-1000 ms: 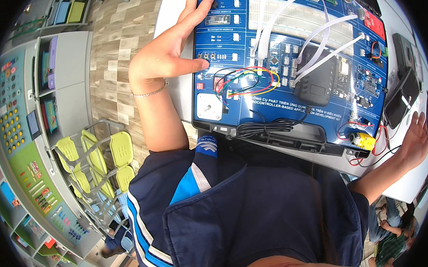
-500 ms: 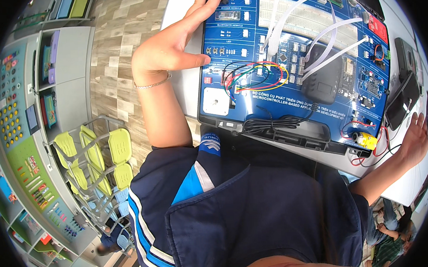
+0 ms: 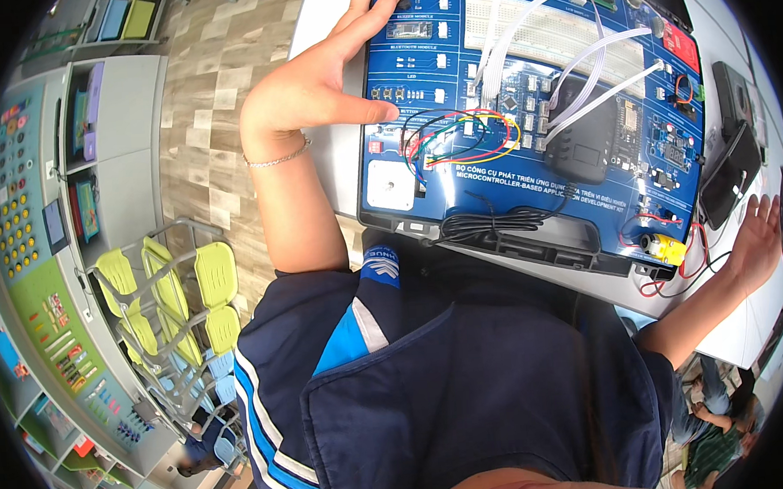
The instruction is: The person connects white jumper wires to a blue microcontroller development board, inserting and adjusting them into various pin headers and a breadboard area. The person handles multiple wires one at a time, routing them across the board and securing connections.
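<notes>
A blue electronics training board (image 3: 532,224) lies in an open black case on the table. My left hand (image 3: 308,94) is at its left side, fingers stretched toward the far edge. The thumb is apart from them and reaches over the board beside the small push buttons (image 3: 388,94). My right hand (image 3: 755,248) is open on the white table, right of the board, with its fingers stretched out near a black phone (image 3: 732,178). Neither hand holds anything. On the board are a white breadboard (image 3: 549,41), a black power adapter (image 3: 584,141) and a yellow motor (image 3: 663,248).
White ribbon cables (image 3: 522,25) arch over the board, and thin coloured wires (image 3: 466,139) loop at its left. A coiled black cable (image 3: 506,224) lies along the near edge. Green chairs (image 3: 173,291) and shelves (image 3: 118,179) stand at the left. Other people (image 3: 715,422) sit at lower right.
The view has shifted a little, so the board appears slightly farther left. My left thumb extends a bit farther over the board. My right hand stays almost in place.
</notes>
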The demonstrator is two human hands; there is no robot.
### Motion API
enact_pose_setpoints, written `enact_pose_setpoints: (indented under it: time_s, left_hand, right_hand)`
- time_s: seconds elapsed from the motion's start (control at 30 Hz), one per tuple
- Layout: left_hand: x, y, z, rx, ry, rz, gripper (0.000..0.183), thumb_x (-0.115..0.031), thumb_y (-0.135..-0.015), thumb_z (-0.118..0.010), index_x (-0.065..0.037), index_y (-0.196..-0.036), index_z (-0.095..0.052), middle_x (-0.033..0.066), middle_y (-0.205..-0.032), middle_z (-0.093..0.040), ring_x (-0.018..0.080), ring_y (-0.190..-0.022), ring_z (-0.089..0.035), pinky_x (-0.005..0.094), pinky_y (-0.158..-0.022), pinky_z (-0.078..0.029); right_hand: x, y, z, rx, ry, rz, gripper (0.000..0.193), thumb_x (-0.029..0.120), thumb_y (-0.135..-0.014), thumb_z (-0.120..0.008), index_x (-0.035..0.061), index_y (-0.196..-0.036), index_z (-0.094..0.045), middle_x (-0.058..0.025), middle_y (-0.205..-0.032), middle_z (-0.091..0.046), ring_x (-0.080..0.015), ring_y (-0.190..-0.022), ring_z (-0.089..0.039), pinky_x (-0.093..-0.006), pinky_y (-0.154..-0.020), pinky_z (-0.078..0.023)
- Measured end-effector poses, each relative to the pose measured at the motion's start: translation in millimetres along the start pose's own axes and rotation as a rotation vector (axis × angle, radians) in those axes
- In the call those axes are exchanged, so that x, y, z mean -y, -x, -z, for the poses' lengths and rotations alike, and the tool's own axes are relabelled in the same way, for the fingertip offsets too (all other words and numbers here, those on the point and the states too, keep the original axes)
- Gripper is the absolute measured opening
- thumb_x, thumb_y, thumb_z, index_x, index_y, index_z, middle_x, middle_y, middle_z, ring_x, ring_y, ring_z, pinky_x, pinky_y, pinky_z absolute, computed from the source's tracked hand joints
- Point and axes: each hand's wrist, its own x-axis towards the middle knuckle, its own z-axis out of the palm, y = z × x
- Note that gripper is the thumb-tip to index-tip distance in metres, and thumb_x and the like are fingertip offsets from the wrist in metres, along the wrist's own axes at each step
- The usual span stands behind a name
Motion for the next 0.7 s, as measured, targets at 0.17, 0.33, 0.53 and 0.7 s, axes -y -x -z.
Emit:
enact_pose_setpoints:
  time_s: [0.17, 0.33, 0.53, 0.7]
  left_hand:
    - [5, 2, 4, 0.02, -0.07, -0.019, 0.109, -0.001, -0.062, -0.085, -0.004, -0.158, -0.034, 0.0142, -0.17, -0.017, 0.0268, -0.159, 0.003, 0.0411, -0.124, -0.003]
    - [3, 1, 0, -0.003, -0.096, -0.001, 0.11, -0.004, -0.062, -0.087, -0.005, -0.159, -0.033, 0.0133, -0.17, -0.019, 0.0256, -0.159, 0.002, 0.0409, -0.124, -0.004]
    - [-2, -2, -3, -0.028, -0.112, 0.05, 0.115, -0.007, -0.06, -0.088, -0.007, -0.16, -0.032, 0.0182, -0.17, -0.011, 0.0248, -0.159, -0.001, 0.0378, -0.124, -0.006]
    - [-1, -7, -9, -0.073, -0.089, 0.074, 0.12, -0.011, -0.06, -0.089, -0.006, -0.161, -0.026, 0.0194, -0.17, -0.01, 0.0249, -0.158, -0.002, 0.0364, -0.124, -0.006]
  right_hand:
    - [-4, -2, 4, 0.007, -0.006, 0.008, 0.047, 0.015, -0.103, -0.043, -0.0172, -0.137, -0.04, -0.0263, -0.153, -0.033, -0.0424, -0.146, -0.027, -0.0596, -0.123, -0.021]
    - [-5, -2, 5, -0.003, -0.003, 0.01, 0.045, 0.016, -0.104, -0.042, -0.0176, -0.134, -0.043, -0.0256, -0.149, -0.038, -0.0407, -0.142, -0.034, -0.0573, -0.122, -0.025]
    - [-16, -27, 37, 0.086, -0.1, -0.029, 0.046, 0.017, -0.104, -0.049, -0.0123, -0.139, -0.045, -0.0188, -0.134, -0.051, -0.0309, -0.124, -0.049, -0.0506, -0.113, -0.035]
    - [-24, -33, 52, 0.171, -0.22, -0.052, 0.053, 0.018, -0.1, -0.057, -0.0054, -0.146, -0.044, -0.0114, -0.124, -0.062, -0.0243, -0.113, -0.057, -0.0444, -0.107, -0.041]
